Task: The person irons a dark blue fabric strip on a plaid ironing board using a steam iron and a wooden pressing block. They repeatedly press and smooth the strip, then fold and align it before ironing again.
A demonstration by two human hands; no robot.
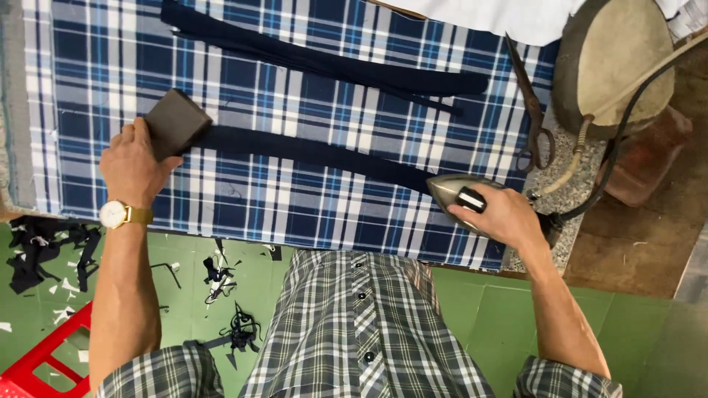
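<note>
1. Nearest the camera was the person's plaid shirt [354, 332], with both forearms reaching out over the desk [96, 81], which was covered in blue checked cloth.
2. The right hand [501, 215] had its fingers wrapped tight around the black handle of the iron [453, 190], whose nose rested on the right end of a dark fabric strip [310, 151].
3. The left hand [133, 169] had its fingers curled against a dark block [177, 121] standing on the strip's left end.
4. The strip looked soft, light and limp, best pinned flat at both ends; the iron looked heavy, rigid and probably hot, so only its handle was safe to grip.
5. Two more strips [324, 66] lay further up the desk, well apart.
6. Scissors [532, 110], a round pad [612, 63] and the iron's cord [627, 110] crowded the right edge.
7. Fabric scraps [221, 276] and a red crate [44, 361] lay on the green floor.
</note>
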